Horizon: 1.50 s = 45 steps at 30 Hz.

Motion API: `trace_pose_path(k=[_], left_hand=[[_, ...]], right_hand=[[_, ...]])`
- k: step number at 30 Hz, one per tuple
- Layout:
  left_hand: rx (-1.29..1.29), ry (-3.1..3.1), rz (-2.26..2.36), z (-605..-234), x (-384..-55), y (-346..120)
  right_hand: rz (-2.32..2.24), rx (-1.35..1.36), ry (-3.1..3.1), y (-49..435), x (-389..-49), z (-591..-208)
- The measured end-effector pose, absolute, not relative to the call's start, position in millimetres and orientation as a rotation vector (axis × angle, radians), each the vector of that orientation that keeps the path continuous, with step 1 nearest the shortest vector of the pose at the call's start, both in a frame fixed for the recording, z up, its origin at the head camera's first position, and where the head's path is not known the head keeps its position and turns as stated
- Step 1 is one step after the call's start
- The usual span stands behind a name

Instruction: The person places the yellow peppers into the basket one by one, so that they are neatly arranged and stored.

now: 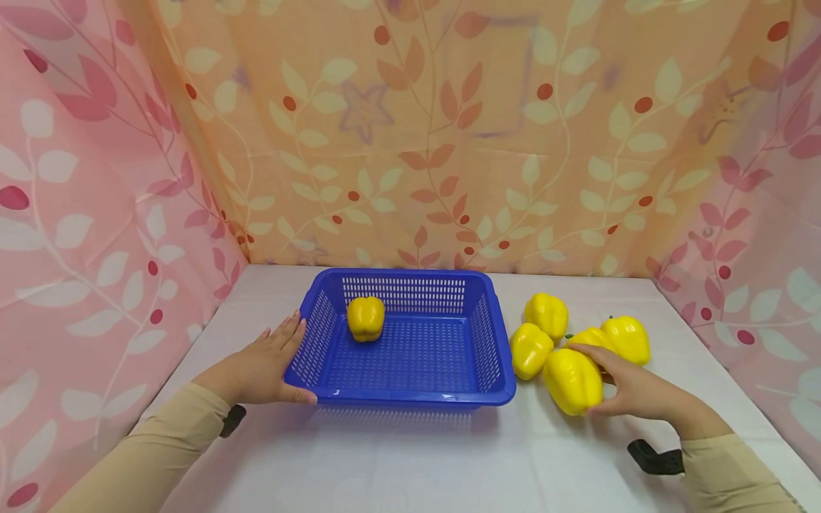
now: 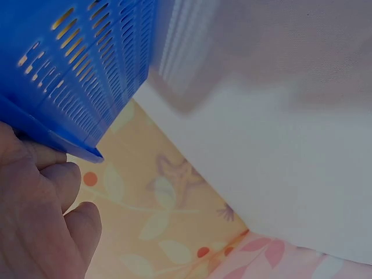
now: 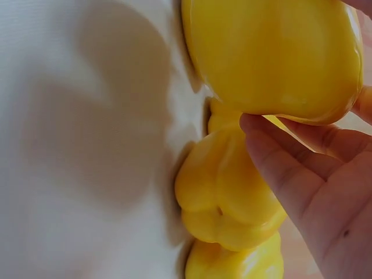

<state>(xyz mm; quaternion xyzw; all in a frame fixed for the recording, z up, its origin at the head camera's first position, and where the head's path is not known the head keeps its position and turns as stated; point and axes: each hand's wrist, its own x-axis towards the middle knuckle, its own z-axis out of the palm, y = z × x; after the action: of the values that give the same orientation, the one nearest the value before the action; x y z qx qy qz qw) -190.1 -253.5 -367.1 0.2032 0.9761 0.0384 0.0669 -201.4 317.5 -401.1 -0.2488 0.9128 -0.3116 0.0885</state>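
A blue plastic basket (image 1: 410,399) stands on the table, with one yellow bell pepper (image 1: 366,318) inside near its back left. My left hand (image 1: 266,363) rests against the basket's left side, fingers stretched along the rim and thumb at the front corner. In the left wrist view, the fingers (image 2: 64,174) touch the rim beside the slotted wall (image 2: 87,81). To the basket's right, my right hand (image 1: 638,388) holds a yellow bell pepper (image 1: 573,382) between thumb and fingers. The right wrist view shows fingertips against this pepper (image 3: 273,52); whether it touches the table is unclear.
Several more yellow bell peppers lie right of the basket: one pepper (image 1: 531,351) close to its wall, another pepper (image 1: 546,315) behind, and a pepper (image 1: 626,340) beyond my right hand. Patterned cloth (image 1: 436,142) hangs at the back and both sides of the white table (image 1: 410,463).
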Motion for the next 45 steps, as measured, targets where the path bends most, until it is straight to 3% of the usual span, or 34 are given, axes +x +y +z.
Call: trace_pose_path(k=[21,45], left_hand=[[0.612,2.93,0.079,-366.4,-190.7,-254.6],[0.601,2.931,0.088,-365.8,-190.1,-254.0]], right_hand=[[-0.868,-0.848,2.789,316.3,-208.5,-380.5],[-0.756,-0.931,2.83,290.7,-230.6,-331.3]])
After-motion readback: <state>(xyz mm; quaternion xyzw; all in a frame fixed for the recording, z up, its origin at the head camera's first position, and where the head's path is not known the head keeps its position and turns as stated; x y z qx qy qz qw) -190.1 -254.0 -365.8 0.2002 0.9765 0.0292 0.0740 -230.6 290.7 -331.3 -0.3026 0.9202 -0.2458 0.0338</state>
